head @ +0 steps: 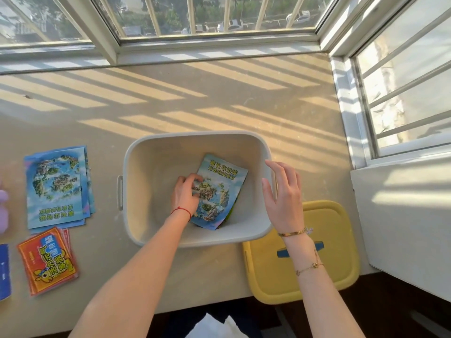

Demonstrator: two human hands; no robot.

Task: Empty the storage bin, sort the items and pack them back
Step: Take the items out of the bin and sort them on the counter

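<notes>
Desk [219,98] already has sorted stacks, blue map leaflets [57,186] and orange flyers [48,261], bin [195,140] looks nearly emptied, left hand [184,195] fingers pinching the last map leaflet [220,191] inside, right hand [284,193] open at the rim, repacking still ahead.

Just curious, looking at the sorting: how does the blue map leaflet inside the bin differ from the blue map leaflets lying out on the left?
The blue map leaflet in the beige plastic bin is under the left hand; the blue map leaflets on the counter lie untouched. Its title faces away from the camera; theirs faces toward it. Both show the same island picture.
</notes>
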